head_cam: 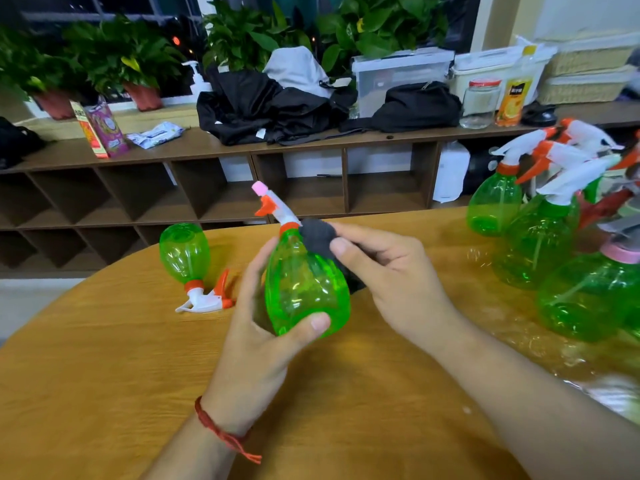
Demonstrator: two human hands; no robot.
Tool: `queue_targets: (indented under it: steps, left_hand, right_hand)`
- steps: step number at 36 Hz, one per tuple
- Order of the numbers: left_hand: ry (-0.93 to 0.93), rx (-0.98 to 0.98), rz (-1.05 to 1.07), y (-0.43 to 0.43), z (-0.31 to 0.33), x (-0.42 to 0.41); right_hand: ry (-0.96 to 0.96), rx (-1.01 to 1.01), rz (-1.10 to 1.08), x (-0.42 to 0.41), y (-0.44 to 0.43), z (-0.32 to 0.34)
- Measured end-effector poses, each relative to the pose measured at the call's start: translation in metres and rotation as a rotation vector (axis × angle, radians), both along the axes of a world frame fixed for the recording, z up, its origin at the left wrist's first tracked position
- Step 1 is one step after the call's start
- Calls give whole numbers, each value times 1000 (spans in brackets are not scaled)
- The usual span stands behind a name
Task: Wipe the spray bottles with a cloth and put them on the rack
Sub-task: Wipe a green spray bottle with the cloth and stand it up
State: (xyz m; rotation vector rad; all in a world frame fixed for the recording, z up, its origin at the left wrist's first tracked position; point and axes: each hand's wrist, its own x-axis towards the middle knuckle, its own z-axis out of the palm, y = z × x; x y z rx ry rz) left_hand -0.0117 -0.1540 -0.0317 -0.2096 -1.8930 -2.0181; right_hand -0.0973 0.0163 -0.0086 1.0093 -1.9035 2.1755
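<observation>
Light wooden table (104, 393), round-edged, is entered as the work surface. All places are given from the held spray bottle.

1. Left hand (263, 341): just below and left of it. The thumb and fingers are curled round the lower body.
2. Held spray bottle (304, 289): clear green plastic with a white and orange trigger head. It is kept off the table, roughly upright, with the head tipped away.
3. Right hand (391, 271): just to the right. A dark cloth (317, 237) is pinched in it and pressed to the shoulder under the neck.
4. Lying bottle (185, 252): to the left and slightly beyond, on its side on the table.
5. Standing bottles (540, 251): well to the right, clustered together.
6. Shelf unit (207, 188): far behind, with plants on top. No rack can be identified with certainty.

Handling: the bottle appears empty, so it is judged light. Its thin, smooth wall is likely to flex and slip. A hold round the body or at the neck is advised, and the trigger is best left alone.
</observation>
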Motion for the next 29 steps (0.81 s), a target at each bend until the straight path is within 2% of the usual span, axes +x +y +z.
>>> queue_targets:
  steps: [5, 10, 12, 16, 21, 24, 26, 29]
  left_hand:
    - [-13, -152, -115, 2, -1, 4]
    - [37, -523, 39, -6, -5, -3]
    - [48, -582, 87, -4, -3, -1]
    - [49, -565, 153, 1, -2, -1]
    - [15, -356, 201, -11, -4, -6]
    - [41, -282, 235, -21, 0, -8]
    - [42, -213, 223, -24, 1, -10]
    - [36, -116, 166, -20, 0, -10]
  right_hand:
    - [-123, -18, -48, -6, 1, 1]
    - [-121, 28, -47, -5, 3, -1]
    - [-102, 51, -57, -3, 0, -2]
    - [48, 174, -106, 3, -4, -7]
    - [350, 287, -103, 12, -4, -11]
    - [464, 293, -40, 15, -4, -10]
    - [468, 267, -5, 16, -5, -9]
    - [352, 171, 3, 16, -6, -5]
